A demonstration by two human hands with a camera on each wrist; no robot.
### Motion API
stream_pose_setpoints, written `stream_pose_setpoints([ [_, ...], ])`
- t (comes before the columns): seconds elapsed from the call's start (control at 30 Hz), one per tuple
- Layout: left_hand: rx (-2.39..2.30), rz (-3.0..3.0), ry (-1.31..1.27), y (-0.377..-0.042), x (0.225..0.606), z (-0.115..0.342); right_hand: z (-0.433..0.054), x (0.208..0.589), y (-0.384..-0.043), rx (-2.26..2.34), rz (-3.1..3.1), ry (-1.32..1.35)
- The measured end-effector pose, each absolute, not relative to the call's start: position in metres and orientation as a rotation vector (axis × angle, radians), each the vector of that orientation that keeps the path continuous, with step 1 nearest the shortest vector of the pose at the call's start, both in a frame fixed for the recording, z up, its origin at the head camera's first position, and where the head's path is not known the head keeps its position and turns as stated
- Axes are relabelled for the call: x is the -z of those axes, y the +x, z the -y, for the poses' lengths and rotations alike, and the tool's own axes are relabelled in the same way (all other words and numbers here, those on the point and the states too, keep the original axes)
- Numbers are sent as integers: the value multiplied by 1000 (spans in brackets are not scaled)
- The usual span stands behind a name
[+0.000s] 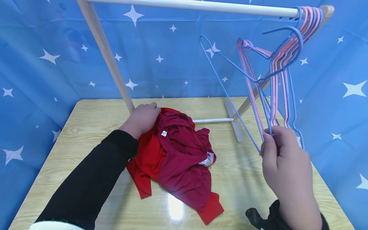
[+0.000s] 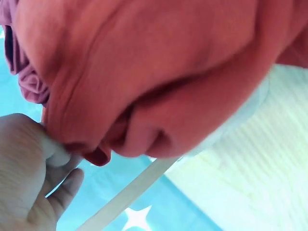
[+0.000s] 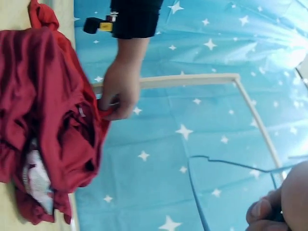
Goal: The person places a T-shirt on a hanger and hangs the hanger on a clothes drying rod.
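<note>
A crumpled red garment (image 1: pixel 148 156) lies on the table with a maroon garment (image 1: pixel 184 163) heaped over it. My left hand (image 1: pixel 142 118) pinches the red cloth at the far left of the pile. Seen from the left wrist, thumb and fingers meet at the edge of the red fabric (image 2: pixel 149 67). Out on the right, my right hand (image 1: pixel 288 163) grips a blue hanger (image 1: pixel 301 44) by its lower part, its hook upward and free of the rail. The right wrist view shows part of this hanger's thin wire (image 3: pixel 194 185) beside the fingers.
A rack with a white top rail (image 1: pixel 195 4) and wooden posts (image 1: pixel 106 54) stands behind the garments. Several pink and blue hangers (image 1: pixel 311 19) hang at its right end, close behind the held one. Blue star-patterned curtain (image 1: pixel 172 64) surrounds the wooden table (image 1: pixel 95 118).
</note>
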State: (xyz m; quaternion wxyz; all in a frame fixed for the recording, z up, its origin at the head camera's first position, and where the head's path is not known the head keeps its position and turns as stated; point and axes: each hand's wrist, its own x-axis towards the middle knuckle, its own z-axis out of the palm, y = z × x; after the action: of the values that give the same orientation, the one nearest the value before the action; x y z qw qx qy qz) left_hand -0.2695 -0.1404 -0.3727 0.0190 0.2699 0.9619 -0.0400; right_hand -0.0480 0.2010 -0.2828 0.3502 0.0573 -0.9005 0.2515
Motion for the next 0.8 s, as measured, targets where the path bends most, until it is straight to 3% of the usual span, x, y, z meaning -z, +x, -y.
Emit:
stream_pose_setpoints([
  [0.23, 193, -2990, 917, -261, 362, 139, -202, 311, -46, -731, 2276, 304],
  [0.53, -69, -3084, 1031, -252, 352, 147, -204, 333, -45, -827, 2391, 382],
  [0.67, -445, -3043, 1072, -247, 338, 142, -205, 336, -45, -846, 2405, 373],
  [0.8, -1035, -2879, 942, -235, 317, 130, -207, 338, -46, -846, 2384, 388],
])
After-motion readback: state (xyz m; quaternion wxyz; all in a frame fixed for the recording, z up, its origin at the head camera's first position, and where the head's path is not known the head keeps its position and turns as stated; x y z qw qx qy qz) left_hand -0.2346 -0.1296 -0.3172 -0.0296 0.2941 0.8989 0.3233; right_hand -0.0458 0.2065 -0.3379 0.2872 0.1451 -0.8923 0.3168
